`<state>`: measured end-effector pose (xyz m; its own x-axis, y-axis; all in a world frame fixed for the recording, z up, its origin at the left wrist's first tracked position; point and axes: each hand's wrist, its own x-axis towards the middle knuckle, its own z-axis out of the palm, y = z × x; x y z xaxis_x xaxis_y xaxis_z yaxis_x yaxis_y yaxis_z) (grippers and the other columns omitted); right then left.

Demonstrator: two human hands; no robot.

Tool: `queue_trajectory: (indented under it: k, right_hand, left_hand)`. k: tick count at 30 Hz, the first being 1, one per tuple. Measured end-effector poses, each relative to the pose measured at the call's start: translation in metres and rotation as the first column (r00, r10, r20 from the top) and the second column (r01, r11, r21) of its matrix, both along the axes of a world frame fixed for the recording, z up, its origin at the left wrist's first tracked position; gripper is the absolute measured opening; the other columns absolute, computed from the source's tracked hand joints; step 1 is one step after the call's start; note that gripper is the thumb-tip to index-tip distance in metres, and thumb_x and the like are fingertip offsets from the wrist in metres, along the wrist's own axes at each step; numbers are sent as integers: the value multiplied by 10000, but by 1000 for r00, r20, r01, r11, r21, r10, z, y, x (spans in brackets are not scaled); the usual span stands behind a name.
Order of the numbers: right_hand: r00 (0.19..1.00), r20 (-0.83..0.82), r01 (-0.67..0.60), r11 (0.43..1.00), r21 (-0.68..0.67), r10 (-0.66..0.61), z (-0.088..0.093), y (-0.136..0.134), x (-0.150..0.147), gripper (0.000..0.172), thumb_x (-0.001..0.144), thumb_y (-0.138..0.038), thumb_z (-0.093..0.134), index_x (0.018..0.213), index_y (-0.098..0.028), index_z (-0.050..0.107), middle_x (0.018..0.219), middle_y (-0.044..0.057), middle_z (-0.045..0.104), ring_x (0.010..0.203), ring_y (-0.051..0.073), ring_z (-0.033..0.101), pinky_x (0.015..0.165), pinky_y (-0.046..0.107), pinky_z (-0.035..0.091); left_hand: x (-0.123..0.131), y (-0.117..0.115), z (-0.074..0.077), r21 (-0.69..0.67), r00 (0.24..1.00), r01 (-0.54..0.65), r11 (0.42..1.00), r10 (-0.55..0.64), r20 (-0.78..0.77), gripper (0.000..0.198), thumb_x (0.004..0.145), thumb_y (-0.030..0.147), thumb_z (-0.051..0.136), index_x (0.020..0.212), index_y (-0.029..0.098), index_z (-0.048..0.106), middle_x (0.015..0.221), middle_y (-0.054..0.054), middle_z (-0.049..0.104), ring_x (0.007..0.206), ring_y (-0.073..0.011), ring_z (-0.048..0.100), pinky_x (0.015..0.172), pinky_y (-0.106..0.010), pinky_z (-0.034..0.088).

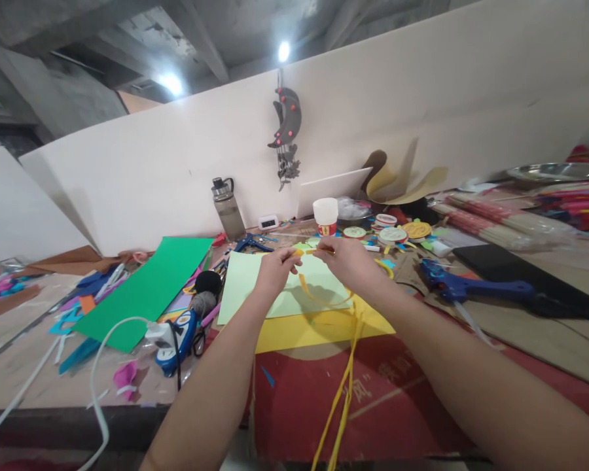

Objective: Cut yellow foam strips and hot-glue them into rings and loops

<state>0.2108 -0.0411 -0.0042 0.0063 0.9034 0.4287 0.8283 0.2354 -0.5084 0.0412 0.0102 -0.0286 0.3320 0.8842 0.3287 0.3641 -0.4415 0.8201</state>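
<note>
My left hand and my right hand meet above a pale green sheet, both pinching a thin yellow paper strip. The strip curls down in a loop between the hands, and more long yellow strips hang down toward me over a yellow sheet and the red table cover. Both hands have their fingers closed on the strip.
A bright green sheet lies to the left, with a blue-and-white glue gun and its white cable beside it. A blue glue gun lies at right. A paper cup, a water bottle, round labels and paper scraps crowd the back.
</note>
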Motion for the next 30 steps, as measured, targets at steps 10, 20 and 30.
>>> queue_trajectory:
  k: [10,20,30]
  right_hand:
    - [1000,-15,-9,996,-84,8,0,4,4,178,794,-322,548,734,-196,658,685,38,655,617,139,533,540,232,298]
    - [997,81,9,997,-77,-3,-4,5,6,159,776,-319,566,750,-203,672,716,45,668,649,151,563,572,242,320]
    - [983,183,53,990,-132,-28,1,2,4,201,799,-362,546,778,-207,672,757,51,673,687,148,562,574,237,302]
  left_hand:
    - [1,-3,3,132,976,36,991,-6,-218,131,780,217,530,790,203,660,710,21,672,576,-100,589,624,-226,428]
    - [2,-7,7,176,951,73,982,-15,-310,148,792,214,515,811,200,661,723,18,673,571,-98,560,621,-231,416]
    - [1,-11,11,85,955,88,992,-60,-290,165,801,233,496,826,184,652,715,24,673,556,-79,560,590,-205,417]
